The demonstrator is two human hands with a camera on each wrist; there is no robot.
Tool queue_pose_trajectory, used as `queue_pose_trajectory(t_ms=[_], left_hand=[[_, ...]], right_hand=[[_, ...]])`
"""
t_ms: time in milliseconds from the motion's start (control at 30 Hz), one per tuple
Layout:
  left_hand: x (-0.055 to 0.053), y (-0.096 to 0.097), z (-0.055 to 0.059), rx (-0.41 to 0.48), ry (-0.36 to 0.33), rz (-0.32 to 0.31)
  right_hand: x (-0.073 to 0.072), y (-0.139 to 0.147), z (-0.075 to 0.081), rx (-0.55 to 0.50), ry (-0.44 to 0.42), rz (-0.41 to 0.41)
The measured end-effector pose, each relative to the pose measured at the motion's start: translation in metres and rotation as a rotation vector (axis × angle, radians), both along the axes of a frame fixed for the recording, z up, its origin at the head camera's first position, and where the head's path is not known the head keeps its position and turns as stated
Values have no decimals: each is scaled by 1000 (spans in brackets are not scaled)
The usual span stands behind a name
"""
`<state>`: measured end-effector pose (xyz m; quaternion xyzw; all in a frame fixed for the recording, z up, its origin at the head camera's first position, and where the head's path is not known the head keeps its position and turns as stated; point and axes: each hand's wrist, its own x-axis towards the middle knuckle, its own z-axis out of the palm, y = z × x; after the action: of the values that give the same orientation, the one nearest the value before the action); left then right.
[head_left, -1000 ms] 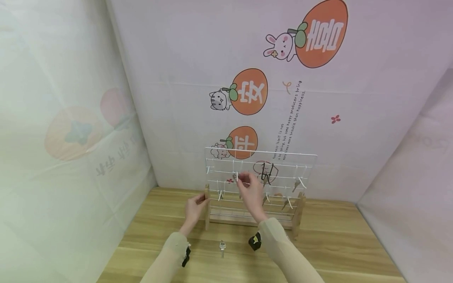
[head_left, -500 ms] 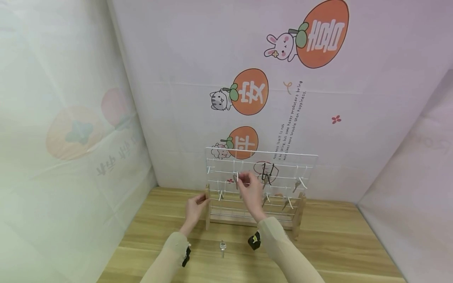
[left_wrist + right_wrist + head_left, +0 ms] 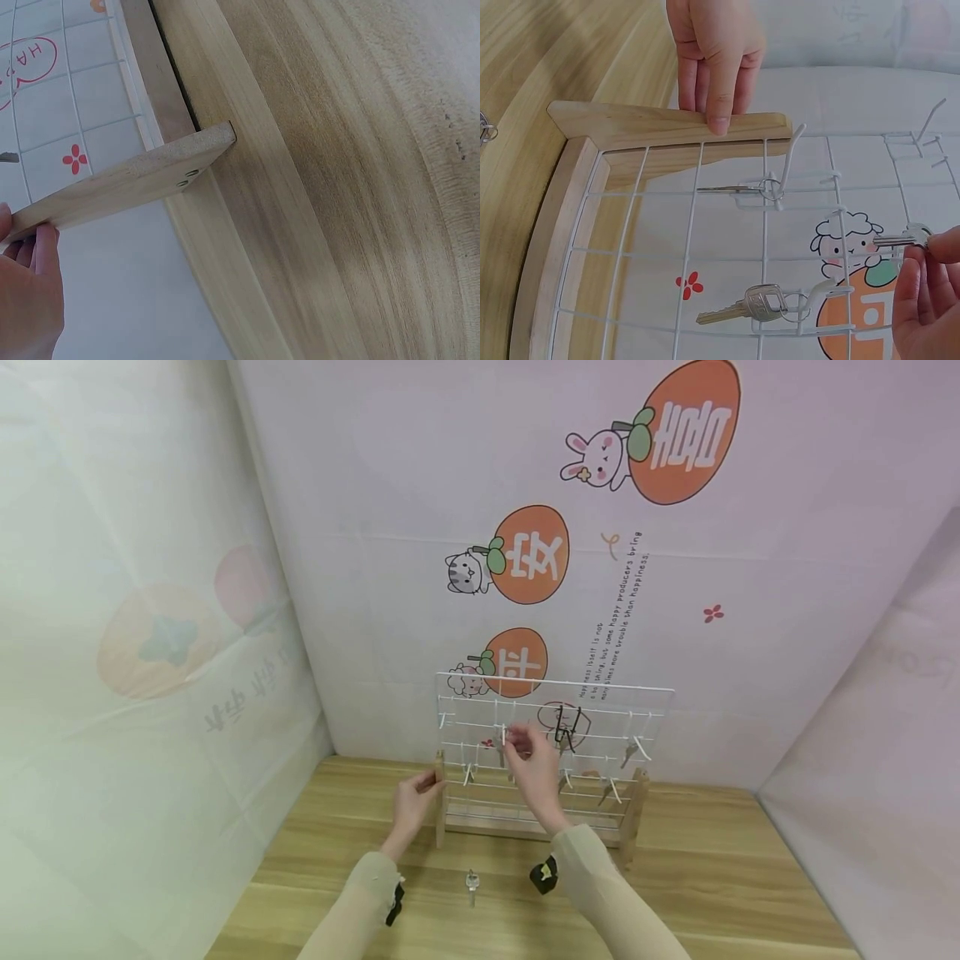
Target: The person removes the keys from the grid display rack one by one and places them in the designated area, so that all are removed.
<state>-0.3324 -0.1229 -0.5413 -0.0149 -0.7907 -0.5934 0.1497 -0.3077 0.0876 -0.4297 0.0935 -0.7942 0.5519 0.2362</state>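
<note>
Key point(image 3: 891, 241), likely light, best held by its head, is pinched by right hand point(image 3: 930, 300) at right-wrist frame's right, post point(image 3: 656, 126) by left hand point(image 3: 716, 52).

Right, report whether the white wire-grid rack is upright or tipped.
Upright: the rack stands, wooden supports resting on the wood-grain table.

Worktop point(image 3: 720, 877) pale wood, darker streaked grain. White, fabric-like walls on three sides: back wall point(image 3: 412, 460), left wall point(image 3: 112, 485), right wall point(image 3: 900, 735). Back carries orange fruits point(image 3: 648, 477), white characters point(image 3: 534, 556), rabbit point(image 3: 596, 458), cat point(image 3: 465, 574), small English lettering point(image 3: 633, 585). Left-hand print point(image 3: 168, 639) faint. Light soft, pinkish upper right.
</note>
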Motion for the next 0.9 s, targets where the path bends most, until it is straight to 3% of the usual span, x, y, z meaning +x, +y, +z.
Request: queue_pose_trajectory(t_ms=[267, 667, 900], left_hand=[[0, 0, 0, -8, 13, 8], [-1, 0, -3, 16, 15, -1], [-4, 0, -5, -14, 30, 13]], right_hand=[[3, 0, 3, 18, 25, 12], [8, 4, 4, 18, 17, 39], [9, 6, 3, 14, -6, 41]])
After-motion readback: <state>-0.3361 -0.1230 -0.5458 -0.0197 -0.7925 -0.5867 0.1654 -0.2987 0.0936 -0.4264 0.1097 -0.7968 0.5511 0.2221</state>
